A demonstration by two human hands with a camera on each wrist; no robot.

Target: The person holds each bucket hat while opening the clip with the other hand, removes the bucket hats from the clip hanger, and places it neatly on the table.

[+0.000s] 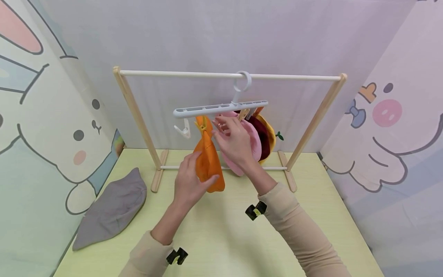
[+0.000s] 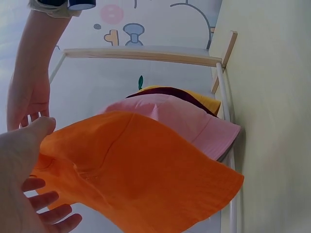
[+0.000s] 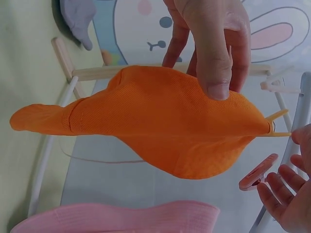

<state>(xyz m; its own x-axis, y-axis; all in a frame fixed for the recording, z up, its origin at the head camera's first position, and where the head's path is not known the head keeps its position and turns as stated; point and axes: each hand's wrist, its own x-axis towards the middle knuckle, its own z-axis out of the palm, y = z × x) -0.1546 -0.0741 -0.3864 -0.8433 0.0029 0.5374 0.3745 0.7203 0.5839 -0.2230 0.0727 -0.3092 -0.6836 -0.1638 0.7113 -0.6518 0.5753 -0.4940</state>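
An orange bucket hat hangs from the grey hanger by a yellow clip. Around the hat's near side is my left hand, thumb and fingers spread on either side of the cloth. My right hand is raised just right of the yellow clip, its fingers loosely bent. In the right wrist view, a fingertip of that hand is right at the end of the clip. A pink clip hangs close to those fingers.
A pink hat, a dark red hat and a yellow hat hang behind the right hand. The hanger hooks over a white rod on a wooden stand. A grey hat lies on the table at left. An unused white clip hangs at the hanger's left end.
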